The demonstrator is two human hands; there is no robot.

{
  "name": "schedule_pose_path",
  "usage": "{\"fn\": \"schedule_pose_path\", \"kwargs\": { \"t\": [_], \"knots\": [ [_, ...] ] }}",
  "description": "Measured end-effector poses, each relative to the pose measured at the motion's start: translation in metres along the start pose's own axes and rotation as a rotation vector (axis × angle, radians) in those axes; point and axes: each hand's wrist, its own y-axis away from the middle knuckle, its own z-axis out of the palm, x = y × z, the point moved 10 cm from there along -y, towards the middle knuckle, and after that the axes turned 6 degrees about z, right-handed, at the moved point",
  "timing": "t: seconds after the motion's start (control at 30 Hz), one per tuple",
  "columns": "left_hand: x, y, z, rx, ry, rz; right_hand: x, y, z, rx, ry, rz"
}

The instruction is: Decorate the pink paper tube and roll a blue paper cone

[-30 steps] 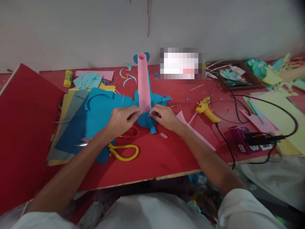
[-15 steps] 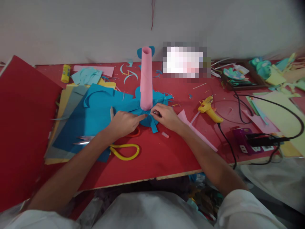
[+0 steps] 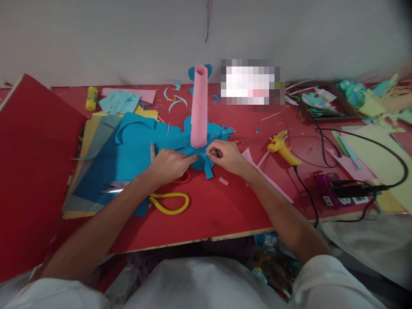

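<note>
A rolled pink paper tube [image 3: 199,107] stands upright on a blue paper base [image 3: 206,161] with rounded lobes and strips. My left hand [image 3: 171,165] is closed at the base's left side, its index finger stretched onto the blue paper; the undersides of the fingers are hidden. Right of the tube's foot, my right hand [image 3: 227,156] is closed in a pinch over the base, and whatever is between the fingertips is too small to name. Scissors with a yellow handle [image 3: 170,203] lie under my left forearm, their blades on blue paper sheets [image 3: 106,165].
A yellow glue gun [image 3: 283,148] lies on the red table [image 3: 219,214] at right, its cable running by a purple box [image 3: 331,189]. Stacked sheets and a glue stick [image 3: 91,98] are left. A tray [image 3: 344,112] holds scraps at back right. A red board [image 3: 28,180] rises at left.
The view has shifted very slightly. My right fingertips have drawn a little away from the tube's foot; my left hand stays in place on the base.
</note>
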Motion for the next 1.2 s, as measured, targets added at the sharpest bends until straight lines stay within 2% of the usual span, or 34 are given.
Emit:
{"fn": "schedule_pose_path", "kwargs": {
  "t": [0.27, 0.63, 0.7, 0.9, 1.03, 1.2],
  "knots": [
    [0.011, 0.001, 0.001, -0.009, -0.063, 0.134, 0.0, 0.004, 0.005, -0.091, -0.016, -0.024],
    [0.013, 0.0, -0.004, 0.049, -0.078, 0.136, -0.005, 0.005, 0.014, -0.16, 0.056, -0.022],
    [0.012, 0.0, -0.005, 0.069, -0.078, 0.139, -0.006, 0.005, 0.007, -0.138, 0.025, -0.021],
    [0.021, 0.004, -0.01, 0.088, -0.094, 0.217, -0.02, 0.012, -0.032, 0.059, -0.042, -0.027],
    [0.028, 0.004, -0.012, 0.088, -0.097, 0.284, -0.022, 0.022, -0.015, -0.031, -0.03, -0.03],
    [0.028, 0.002, -0.008, 0.056, -0.048, 0.297, -0.013, 0.025, 0.008, -0.121, -0.03, -0.025]
  ]
}}
